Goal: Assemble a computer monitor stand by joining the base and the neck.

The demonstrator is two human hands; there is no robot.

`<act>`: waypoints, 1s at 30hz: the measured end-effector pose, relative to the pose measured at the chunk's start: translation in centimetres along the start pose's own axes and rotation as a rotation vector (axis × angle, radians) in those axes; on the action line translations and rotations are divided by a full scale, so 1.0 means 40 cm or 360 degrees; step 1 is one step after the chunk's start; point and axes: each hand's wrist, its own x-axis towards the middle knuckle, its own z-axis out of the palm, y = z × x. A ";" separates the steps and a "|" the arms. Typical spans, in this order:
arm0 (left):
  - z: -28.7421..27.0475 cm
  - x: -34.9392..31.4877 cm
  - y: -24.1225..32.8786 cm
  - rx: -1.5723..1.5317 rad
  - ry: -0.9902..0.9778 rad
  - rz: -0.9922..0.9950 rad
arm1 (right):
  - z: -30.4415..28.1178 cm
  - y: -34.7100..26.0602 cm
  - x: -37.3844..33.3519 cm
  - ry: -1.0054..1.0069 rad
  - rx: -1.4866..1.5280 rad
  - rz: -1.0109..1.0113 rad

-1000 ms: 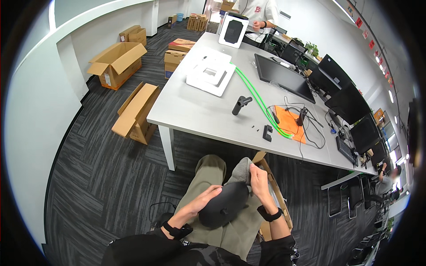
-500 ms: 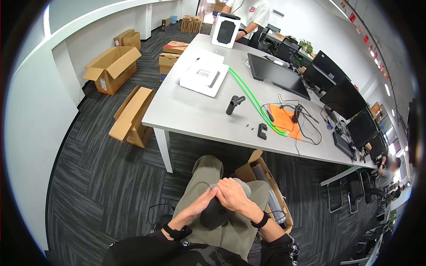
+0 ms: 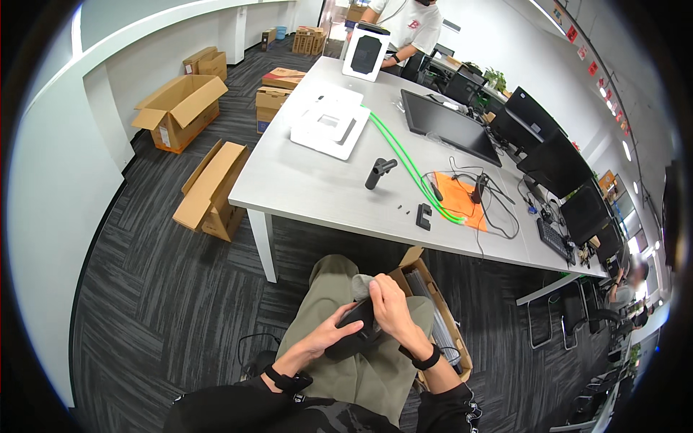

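Note:
Above my lap, my left hand (image 3: 330,335) is closed along the side of a dark, rounded thing (image 3: 345,349), black and shoe-like, whose exact kind I cannot make out. Its thumb lies across the upper side. My right hand (image 3: 392,304) grips a soft grey piece (image 3: 361,286), like cloth or a sock, at the far end of the black thing. Its curled fingers hide where grey and black meet. Both hands are over my olive trousers (image 3: 328,289).
Ahead stands a grey-white table (image 3: 317,195) bearing a black stand-like part (image 3: 380,173), green tubing (image 3: 404,162) and an orange sheet (image 3: 460,195). An open carton (image 3: 462,339) sits by my right leg; empty cartons (image 3: 213,187) stand left. Another person (image 3: 408,36) is behind the table.
My hands were together over the black thing; now they are apart, the left lower on its side. The black thing has tilted up, and the grey piece shows above my right fingers.

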 end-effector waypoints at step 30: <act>0.005 -0.003 0.013 -0.0523 0.0335 0.0028 | -0.081 0.141 -0.112 0.0508 0.0437 0.0886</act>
